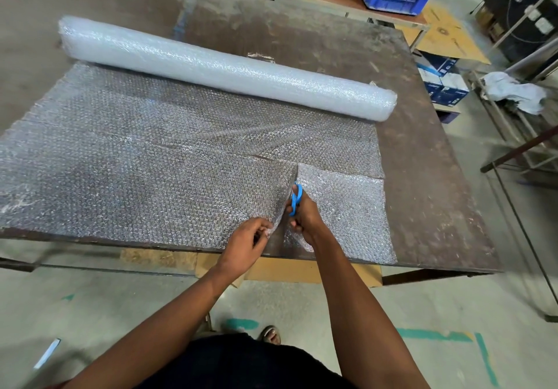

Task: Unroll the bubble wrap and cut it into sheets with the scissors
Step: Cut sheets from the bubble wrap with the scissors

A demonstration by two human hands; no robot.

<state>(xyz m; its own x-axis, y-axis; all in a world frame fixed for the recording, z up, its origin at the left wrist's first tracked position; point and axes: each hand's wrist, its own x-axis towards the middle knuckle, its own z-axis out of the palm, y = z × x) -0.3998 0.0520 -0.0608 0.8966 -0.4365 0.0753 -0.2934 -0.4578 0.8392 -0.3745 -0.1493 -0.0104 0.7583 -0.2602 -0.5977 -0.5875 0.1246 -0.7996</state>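
**Cutting bubble wrap at a worktable**

The right hand [303, 216] is curled around the blue plastic handles of a pair of scissors [296, 199], blades pointing away from the person into a cut running up from the near edge. Just left of it, the left hand [246, 242] pinches the lifted edge of the clear, bubbled plastic sheet [145, 177] beside the cut. A smaller piece [341, 207] lies flat to the right of the scissors. The sheet spreads across the dark, scuffed table [428, 177], and the thick white roll of bubble wrap [223, 67] lies well beyond both hands. The wrap looks light, soft and floppy, so it likely needs holding taut close beside the blades.
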